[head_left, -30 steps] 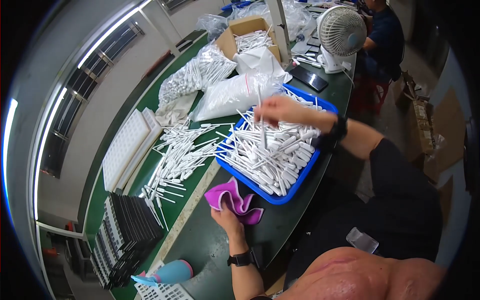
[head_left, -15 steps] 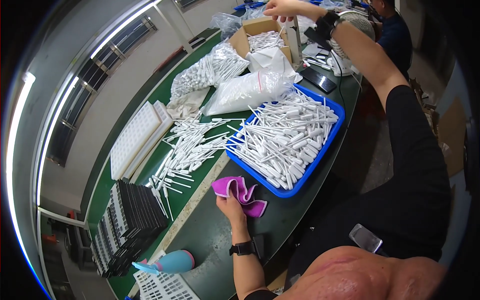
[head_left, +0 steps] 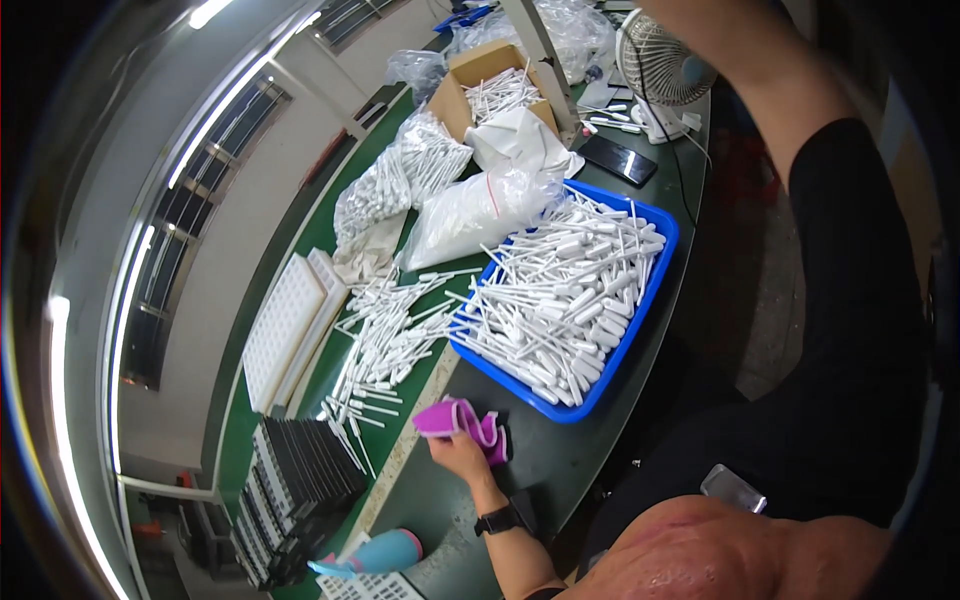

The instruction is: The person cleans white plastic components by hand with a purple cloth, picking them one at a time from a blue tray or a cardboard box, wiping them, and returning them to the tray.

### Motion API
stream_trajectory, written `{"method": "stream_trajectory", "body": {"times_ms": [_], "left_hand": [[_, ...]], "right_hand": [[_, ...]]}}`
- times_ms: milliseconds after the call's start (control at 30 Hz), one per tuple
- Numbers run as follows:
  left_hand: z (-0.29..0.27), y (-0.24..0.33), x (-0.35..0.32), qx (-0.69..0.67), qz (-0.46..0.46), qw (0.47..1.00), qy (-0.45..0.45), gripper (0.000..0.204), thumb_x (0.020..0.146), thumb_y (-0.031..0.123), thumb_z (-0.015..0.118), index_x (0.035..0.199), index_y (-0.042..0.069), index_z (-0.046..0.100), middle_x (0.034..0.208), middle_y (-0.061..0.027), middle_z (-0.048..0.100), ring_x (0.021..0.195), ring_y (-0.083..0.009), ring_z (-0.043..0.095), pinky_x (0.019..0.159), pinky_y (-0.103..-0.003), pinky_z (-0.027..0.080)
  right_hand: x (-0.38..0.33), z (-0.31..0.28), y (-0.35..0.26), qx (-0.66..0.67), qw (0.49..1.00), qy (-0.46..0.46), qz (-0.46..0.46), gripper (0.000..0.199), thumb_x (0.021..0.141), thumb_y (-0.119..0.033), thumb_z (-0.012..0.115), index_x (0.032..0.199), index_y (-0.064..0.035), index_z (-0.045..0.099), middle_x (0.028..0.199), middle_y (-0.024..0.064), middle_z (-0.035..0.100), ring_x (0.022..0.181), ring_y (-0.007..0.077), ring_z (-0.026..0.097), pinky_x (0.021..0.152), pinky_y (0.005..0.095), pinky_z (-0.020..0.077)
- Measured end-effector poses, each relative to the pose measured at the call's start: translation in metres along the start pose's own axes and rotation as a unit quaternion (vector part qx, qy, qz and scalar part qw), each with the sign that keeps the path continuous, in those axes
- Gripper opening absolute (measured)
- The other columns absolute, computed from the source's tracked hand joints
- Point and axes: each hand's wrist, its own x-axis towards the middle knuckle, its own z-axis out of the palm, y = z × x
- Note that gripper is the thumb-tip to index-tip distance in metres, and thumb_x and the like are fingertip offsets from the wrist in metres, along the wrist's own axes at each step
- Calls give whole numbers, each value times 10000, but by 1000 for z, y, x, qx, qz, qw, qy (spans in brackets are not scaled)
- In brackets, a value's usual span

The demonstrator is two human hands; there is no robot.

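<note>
My left hand is closed round a purple cloth with a pale edge, just above the dark table top. Beyond it stands a blue tray, heaped with white plastic sticks that have thin stems and thick, bulb-like ends. More such sticks lie loose on the green surface left of the tray. My right arm is raised across the upper right and runs out past the top edge. The right hand itself is outside the picture.
Clear bags, a cardboard box of sticks, a black phone and a fan stand farther back. White perforated blocks and a stack of black trays are at left. A blue bottle-like thing lies nearby.
My right hand has gone up out of the picture. The whole view has turned and shifted slightly. My left hand still holds the purple cloth in about the same spot.
</note>
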Motion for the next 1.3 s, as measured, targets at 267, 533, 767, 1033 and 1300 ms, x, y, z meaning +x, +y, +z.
{"method": "stream_trajectory", "body": {"times_ms": [267, 533, 767, 1033, 1300], "left_hand": [[3, -17, 6, 78, -43, 990, 108, 203, 838, 70, 598, 982, -72, 609, 903, -91, 644, 770, -152, 583, 697, -289, 491], [32, -21, 41, 193, -99, 968, 128, 216, 827, 118, 618, 953, -57, 622, 877, -99, 650, 764, -162, 580, 680, -311, 478], [17, -23, 39, 207, -109, 970, 71, 250, 816, 180, 629, 935, -40, 628, 840, -108, 653, 727, -192, 600, 674, -319, 482], [22, -28, 52, 247, -98, 962, 65, 272, 817, 202, 629, 935, -44, 627, 839, -108, 652, 728, -215, 606, 678, -326, 482], [-25, -79, 20, 428, -151, 889, -52, 438, 767, 351, 711, 1043, 21, 629, 826, -182, 652, 687, -367, 615, 619, -427, 490]], "right_hand": [[329, 155, -108, 192, 951, 208, -124, 241, 816, -169, 540, 970, -23, 654, 924, 170, 666, 767, 293, 647, 615, 395, 522], [509, 295, -203, 290, 904, 142, -280, 238, 712, -215, 585, 846, -48, 689, 851, 182, 666, 796, 381, 626, 699, 451, 488], [520, 331, -214, 344, 880, 84, -316, 536, 726, -432, 609, 1070, -22, 623, 1107, 221, 603, 994, 352, 588, 857, 428, 451], [505, 340, -235, 275, 893, 219, -283, 563, 736, -426, 588, 1149, -47, 542, 1279, 207, 472, 1176, 360, 460, 1030, 458, 282], [496, 287, -256, 207, 954, 97, -195, 327, 804, -271, 557, 1067, -75, 566, 1115, 197, 552, 1105, 334, 529, 910, 444, 423]]}}
